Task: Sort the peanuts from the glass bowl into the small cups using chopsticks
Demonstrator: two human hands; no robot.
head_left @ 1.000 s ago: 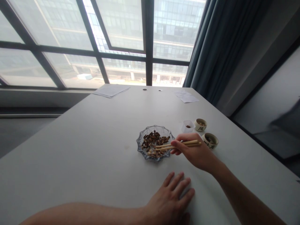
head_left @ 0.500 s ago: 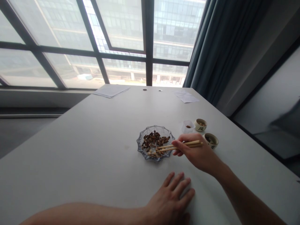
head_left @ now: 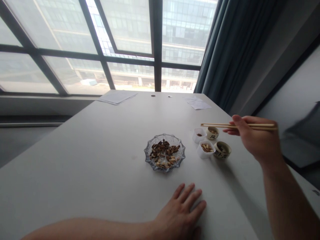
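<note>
My right hand grips a pair of wooden chopsticks, raised over the small cups at the right. Their tips point left, above a white plastic cup with a few dark bits in it; whether they pinch something small I cannot tell. Flat on the table, fingers spread, lies my left hand. Beyond it stands a scalloped glass dish holding dark striped seeds and paler nuts or seeds. A second white plastic cup contains brownish nuts.
Two patterned ceramic cups stand at the right: one behind the white cups, another beside the nearer one. Papers lie at the table's far left, more sheets at the far right. Windows and a dark curtain are beyond.
My right hand has lifted the chopsticks out of the glass dish and moved right and up, over the cups. The nut-filled white cup now shows. My left hand stays in place.
</note>
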